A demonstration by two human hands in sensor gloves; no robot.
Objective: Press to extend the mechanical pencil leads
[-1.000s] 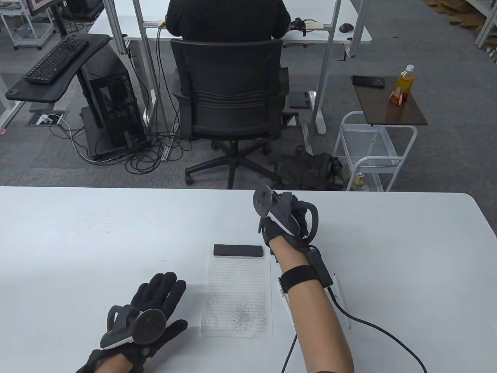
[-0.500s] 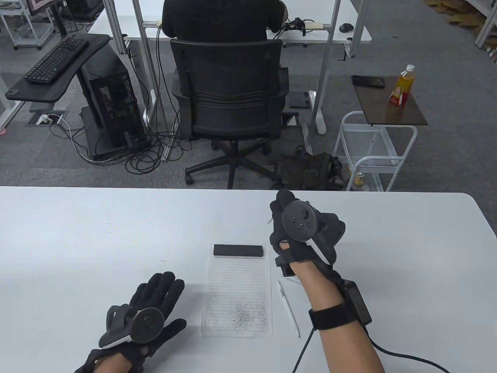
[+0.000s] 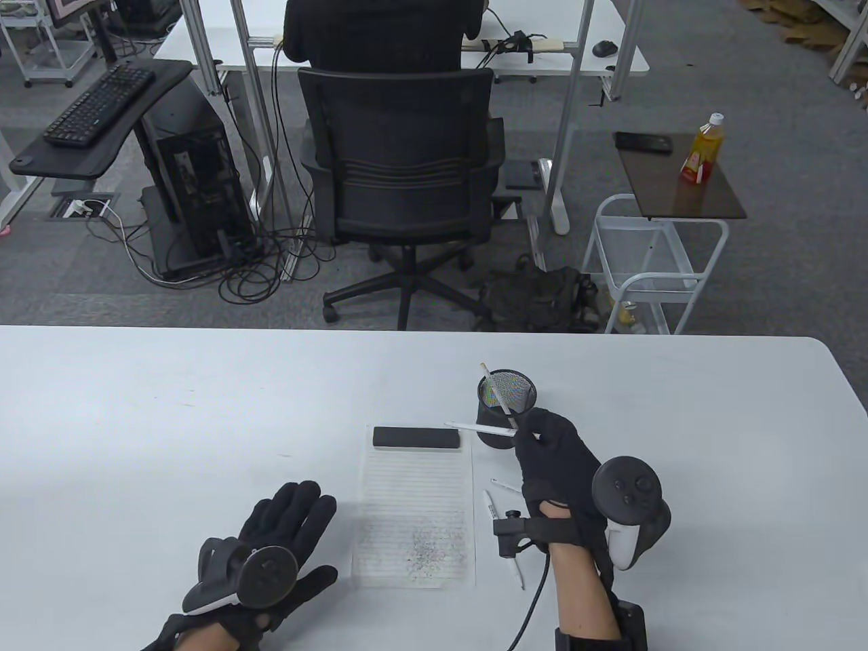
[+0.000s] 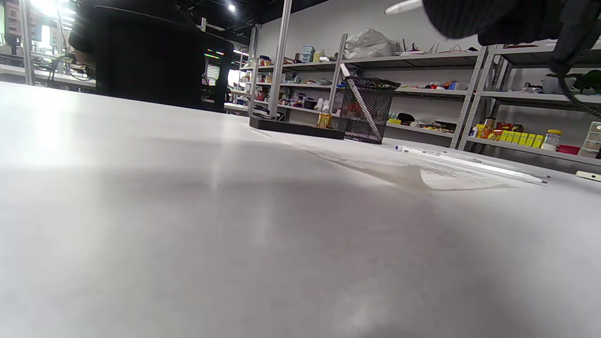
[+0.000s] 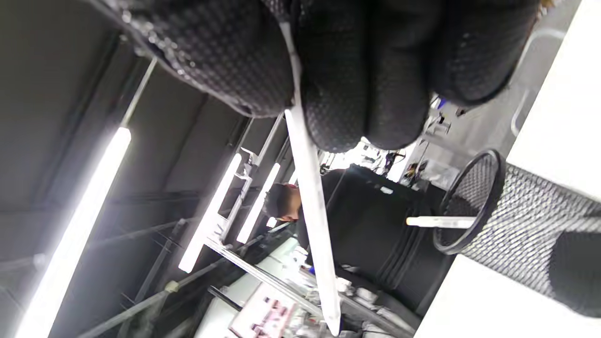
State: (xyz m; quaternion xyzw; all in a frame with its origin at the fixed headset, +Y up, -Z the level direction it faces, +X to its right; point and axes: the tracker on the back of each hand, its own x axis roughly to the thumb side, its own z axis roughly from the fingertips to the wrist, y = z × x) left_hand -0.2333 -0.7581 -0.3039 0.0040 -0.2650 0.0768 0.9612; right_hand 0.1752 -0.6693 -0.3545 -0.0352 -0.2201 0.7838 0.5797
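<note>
My right hand (image 3: pixel 553 461) pinches a white mechanical pencil (image 3: pixel 478 428) between thumb and fingers and holds it nearly level above the table, pointing left, just in front of the black mesh pen cup (image 3: pixel 505 413). The right wrist view shows the pencil (image 5: pixel 312 220) running out from under my fingertips (image 5: pixel 338 112). One white pencil (image 3: pixel 498 401) leans inside the cup. Another white pencil (image 3: pixel 505 542) lies on the table right of the lined paper (image 3: pixel 415 508), partly under my right wrist. My left hand (image 3: pixel 278 542) rests flat on the table, fingers spread, holding nothing.
A black rectangular case (image 3: pixel 416 437) lies on the top edge of the paper. The white table (image 3: pixel 135 420) stretches out on both sides. Beyond its far edge stand an office chair (image 3: pixel 400 176) and a white wire cart (image 3: pixel 651 264).
My right hand has drawn back from over the pen cup toward me, bringing out a white pencil. The cup is now uncovered. My left hand has barely shifted.
</note>
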